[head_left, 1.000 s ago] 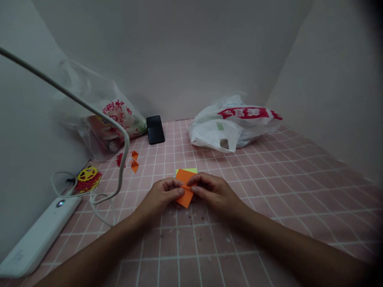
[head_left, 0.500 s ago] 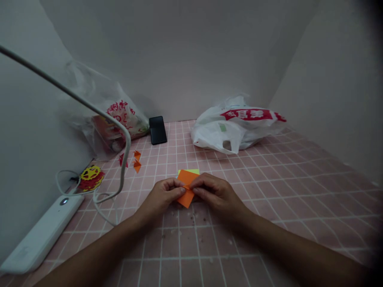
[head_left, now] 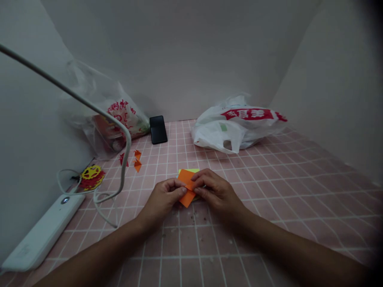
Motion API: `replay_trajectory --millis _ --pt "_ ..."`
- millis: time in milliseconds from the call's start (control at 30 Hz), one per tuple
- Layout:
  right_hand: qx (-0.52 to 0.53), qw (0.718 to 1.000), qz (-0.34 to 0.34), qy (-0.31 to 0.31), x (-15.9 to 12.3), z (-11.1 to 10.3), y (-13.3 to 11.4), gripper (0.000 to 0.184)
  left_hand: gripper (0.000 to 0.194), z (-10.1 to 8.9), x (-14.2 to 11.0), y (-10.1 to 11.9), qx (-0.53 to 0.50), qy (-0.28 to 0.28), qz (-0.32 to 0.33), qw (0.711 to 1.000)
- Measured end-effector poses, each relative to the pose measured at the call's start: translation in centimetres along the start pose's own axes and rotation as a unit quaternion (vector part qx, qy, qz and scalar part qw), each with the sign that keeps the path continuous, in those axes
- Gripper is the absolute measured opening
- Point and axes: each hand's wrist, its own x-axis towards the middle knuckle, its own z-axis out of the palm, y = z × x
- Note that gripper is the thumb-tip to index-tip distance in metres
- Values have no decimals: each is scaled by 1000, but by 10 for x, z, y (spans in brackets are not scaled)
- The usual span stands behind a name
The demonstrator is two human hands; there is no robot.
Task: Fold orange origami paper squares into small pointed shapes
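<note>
An orange sheet of paper (head_left: 187, 198), creased across its middle, is held between my two hands near the centre of the table. My left hand (head_left: 165, 196) pinches its left edge between thumb and forefinger. From the other side, my right hand (head_left: 219, 193) has thumb and fingertips closed at the paper's right edge, by the crease. Just behind the orange sheet a strip of yellow paper (head_left: 194, 170) shows; the rest of it is hidden. Further back to the left lie small folded orange paper pieces (head_left: 137, 165) and a folded red paper piece (head_left: 123, 160).
Behind stand a clear plastic bag (head_left: 104, 119), a black phone (head_left: 158, 129) and a white plastic bag (head_left: 233, 127). At left are yellow and red cutouts (head_left: 91, 175) and a white device (head_left: 44, 235). A grey cable (head_left: 126, 155) arches over the left side.
The fingers of my right hand have shifted slightly up at the paper's edge. My left hand keeps its pinch, and the sheet stays in nearly the same place.
</note>
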Motion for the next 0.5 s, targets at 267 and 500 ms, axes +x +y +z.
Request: replay_trajectory --millis 267,500 --pt "-2 1000 17 -23 0 1 -3 14 22 1 1 -2 -1 11 12 1000" --pt "-28 997 71 -31 0 1 -8 14 22 1 0 -2 14 12 17 1000"
